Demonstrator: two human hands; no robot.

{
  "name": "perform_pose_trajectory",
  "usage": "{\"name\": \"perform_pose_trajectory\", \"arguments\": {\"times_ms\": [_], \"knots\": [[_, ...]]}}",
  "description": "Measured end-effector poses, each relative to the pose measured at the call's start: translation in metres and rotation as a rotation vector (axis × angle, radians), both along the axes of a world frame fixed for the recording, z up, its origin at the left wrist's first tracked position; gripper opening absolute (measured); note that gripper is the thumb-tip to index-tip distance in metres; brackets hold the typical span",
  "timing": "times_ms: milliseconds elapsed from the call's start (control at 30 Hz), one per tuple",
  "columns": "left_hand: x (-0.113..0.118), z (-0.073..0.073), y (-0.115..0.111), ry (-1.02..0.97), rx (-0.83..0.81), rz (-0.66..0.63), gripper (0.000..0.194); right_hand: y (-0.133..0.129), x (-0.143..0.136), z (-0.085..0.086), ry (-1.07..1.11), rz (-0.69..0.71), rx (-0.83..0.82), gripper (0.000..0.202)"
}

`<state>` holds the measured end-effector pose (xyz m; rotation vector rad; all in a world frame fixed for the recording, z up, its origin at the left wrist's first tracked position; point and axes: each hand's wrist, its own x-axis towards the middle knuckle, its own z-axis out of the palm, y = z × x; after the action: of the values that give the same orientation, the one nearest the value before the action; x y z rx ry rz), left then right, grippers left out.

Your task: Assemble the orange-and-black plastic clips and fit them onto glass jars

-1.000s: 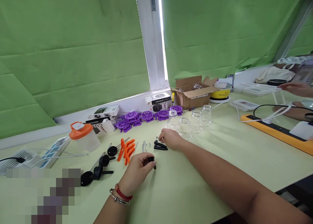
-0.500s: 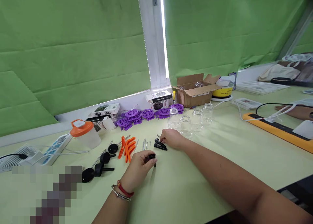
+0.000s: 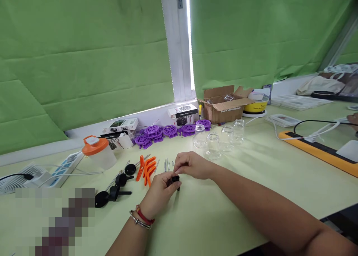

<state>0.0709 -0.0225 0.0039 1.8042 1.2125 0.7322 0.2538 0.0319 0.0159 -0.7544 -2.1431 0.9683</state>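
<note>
My left hand (image 3: 163,189) is closed around a small black part (image 3: 176,179) above the table. Close over that part is my right hand (image 3: 192,166), its thumb and fingertips pinched together; whatever they hold is too small to make out. Beyond my hands lie metal rods (image 3: 166,164) and small screws. Orange curved pieces (image 3: 149,168) are left of the rods. Further left sit several black round parts (image 3: 114,193) with stems. Clear glass jars (image 3: 213,148) stand upright behind my right hand.
Purple wheel-shaped parts (image 3: 169,130) line the back, near an open cardboard box (image 3: 223,110). An orange-lidded shaker (image 3: 99,151) and a power strip (image 3: 65,168) are at left. At right lies an orange-black power strip (image 3: 319,146); another person's hand (image 3: 352,119) shows beyond it.
My right hand has moved left and nearer, from the black clip-like pieces to my left hand, and now hides those pieces. The other person's hand has shifted right.
</note>
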Motion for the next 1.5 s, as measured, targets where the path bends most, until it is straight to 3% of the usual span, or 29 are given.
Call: {"name": "perform_pose_trajectory", "arguments": {"times_ms": [100, 333, 400, 467, 567, 667, 800, 1033, 1133, 1200, 1300, 1400, 1500], "knots": [[0.001, 0.001, -0.001, -0.018, -0.015, -0.005, 0.020, -0.004, -0.002, 0.000, -0.044, 0.079, -0.019, 0.013], [-0.001, 0.000, 0.000, -0.013, -0.011, 0.001, 0.020, 0.003, 0.003, -0.002, -0.019, 0.116, -0.101, 0.015], [-0.001, 0.000, 0.000, -0.015, -0.017, 0.008, 0.021, 0.009, 0.006, -0.004, 0.022, -0.021, -0.129, 0.018], [-0.001, -0.001, 0.000, -0.014, -0.027, 0.009, 0.022, 0.018, 0.011, -0.008, 0.029, -0.281, -0.107, 0.022], [-0.001, -0.002, -0.001, -0.006, -0.035, 0.005, 0.022, 0.031, 0.018, -0.018, -0.171, -0.556, 0.073, 0.026], [-0.002, -0.002, 0.000, 0.007, -0.020, -0.001, 0.022, 0.040, 0.018, -0.027, -0.462, -0.571, 0.219, 0.025], [-0.002, -0.003, 0.001, 0.014, -0.021, -0.007, 0.023, 0.042, 0.009, -0.033, -0.656, -0.550, 0.247, 0.024], [-0.001, 0.002, -0.001, 0.002, -0.044, -0.016, 0.023, 0.044, 0.003, -0.034, -0.643, -0.574, 0.221, 0.023], [0.000, 0.003, -0.001, -0.008, -0.062, -0.009, 0.023, 0.040, 0.006, -0.029, -0.494, -0.598, 0.219, 0.033], [0.000, 0.002, -0.001, -0.010, -0.066, -0.004, 0.023, 0.033, 0.007, -0.022, -0.251, -0.533, 0.175, 0.043], [0.000, 0.000, 0.000, -0.016, -0.069, -0.010, 0.023, 0.015, 0.004, -0.009, 0.098, -0.290, -0.017, 0.048], [-0.001, -0.002, 0.000, -0.025, -0.069, -0.014, 0.023, -0.002, -0.004, 0.000, 0.208, -0.077, -0.217, 0.038], [-0.003, -0.003, 0.000, -0.025, -0.065, -0.005, 0.024, -0.011, -0.011, -0.002, 0.195, 0.002, -0.254, 0.030]]}}
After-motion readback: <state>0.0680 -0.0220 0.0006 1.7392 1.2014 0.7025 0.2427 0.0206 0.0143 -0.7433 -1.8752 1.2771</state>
